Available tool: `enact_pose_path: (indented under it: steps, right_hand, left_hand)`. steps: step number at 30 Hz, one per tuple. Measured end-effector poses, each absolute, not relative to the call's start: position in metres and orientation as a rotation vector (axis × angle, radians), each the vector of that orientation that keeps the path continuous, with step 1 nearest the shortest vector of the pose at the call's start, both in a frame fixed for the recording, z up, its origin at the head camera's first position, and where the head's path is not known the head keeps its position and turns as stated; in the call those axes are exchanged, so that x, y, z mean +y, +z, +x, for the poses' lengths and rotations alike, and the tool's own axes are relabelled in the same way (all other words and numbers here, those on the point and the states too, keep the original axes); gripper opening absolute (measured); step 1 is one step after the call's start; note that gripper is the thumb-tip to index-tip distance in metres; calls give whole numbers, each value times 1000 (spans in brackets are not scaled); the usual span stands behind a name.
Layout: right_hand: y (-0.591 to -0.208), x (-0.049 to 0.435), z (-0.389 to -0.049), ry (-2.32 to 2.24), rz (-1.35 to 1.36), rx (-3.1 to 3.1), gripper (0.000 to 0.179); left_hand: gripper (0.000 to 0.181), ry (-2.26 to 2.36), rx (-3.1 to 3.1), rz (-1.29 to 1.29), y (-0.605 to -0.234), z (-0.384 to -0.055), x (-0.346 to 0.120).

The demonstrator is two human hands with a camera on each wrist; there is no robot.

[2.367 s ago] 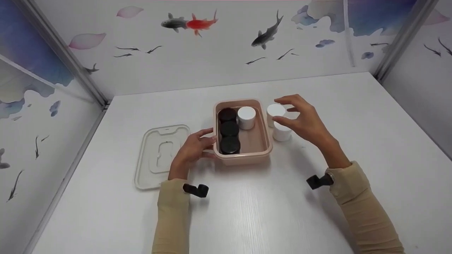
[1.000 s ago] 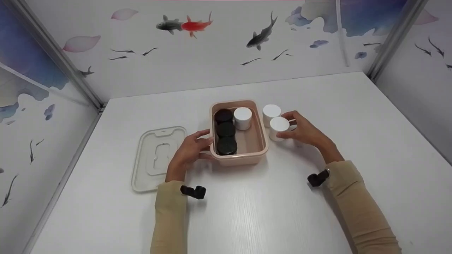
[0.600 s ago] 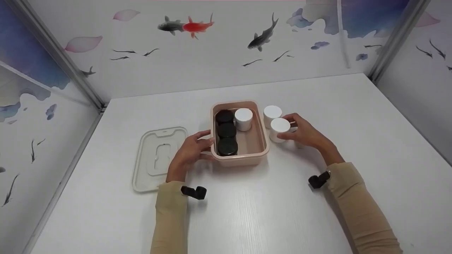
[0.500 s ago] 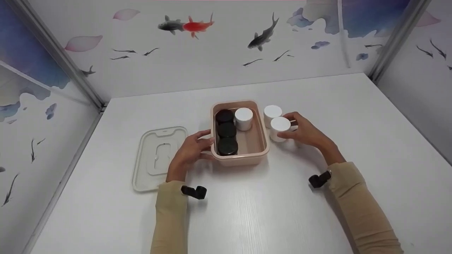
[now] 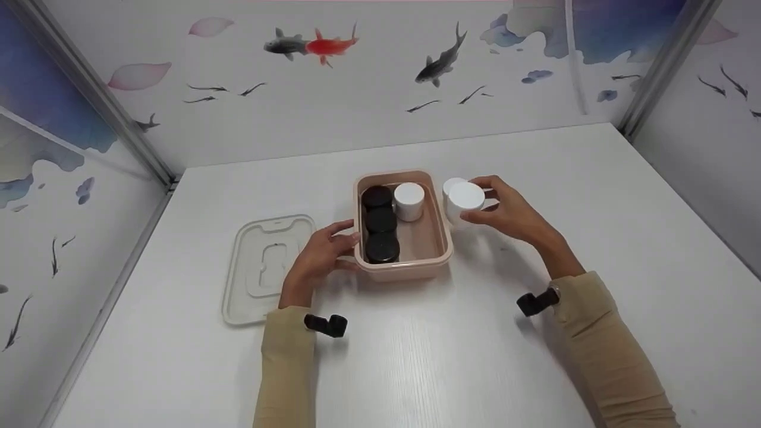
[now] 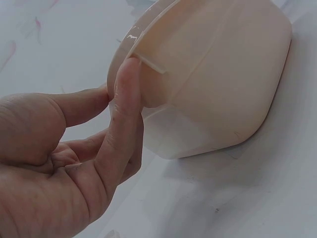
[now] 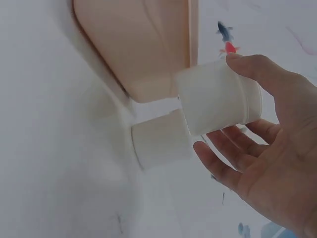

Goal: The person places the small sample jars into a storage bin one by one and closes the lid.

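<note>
A white lidded jar point(image 5: 465, 199) is held between the thumb and fingers of my right hand point(image 5: 508, 208), raised off the table in the right wrist view point(image 7: 213, 99). Behind and below it, a second white jar point(image 7: 161, 139) stands on the table, partly hidden in the head view. My left hand point(image 5: 321, 252) pinches the left rim of a pink plastic box point(image 5: 407, 270), thumb on the rim and fingers under it point(image 6: 126, 99). Inside the box, three black-lidded jars point(image 5: 381, 221) line the left side, and one white jar point(image 5: 409, 201) stands at the back right.
A pale translucent lid point(image 5: 238, 273) lies flat on the white table point(image 5: 386, 368), left of the box and partly under the left forearm. Walls printed with fish point(image 5: 443, 62) enclose the table at the back and both sides.
My right hand has come down to the nearer white jar, gripped it, and now lifted it up and slightly away from me. The left hand keeps its place on the box.
</note>
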State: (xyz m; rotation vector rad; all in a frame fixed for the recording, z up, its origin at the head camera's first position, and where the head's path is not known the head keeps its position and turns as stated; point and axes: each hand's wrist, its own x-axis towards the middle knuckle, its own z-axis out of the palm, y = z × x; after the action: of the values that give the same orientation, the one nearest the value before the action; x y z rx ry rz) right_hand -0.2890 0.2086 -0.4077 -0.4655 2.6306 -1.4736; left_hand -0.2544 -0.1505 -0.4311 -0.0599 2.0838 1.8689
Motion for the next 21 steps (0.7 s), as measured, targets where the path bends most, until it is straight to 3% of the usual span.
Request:
enact_pose_path:
  steps: [21]
  right_hand:
    - [-379, 172, -262, -1630, -549, 2717, 72]
  left_hand:
    - [51, 1895, 2052, -92, -432, -255, -150]
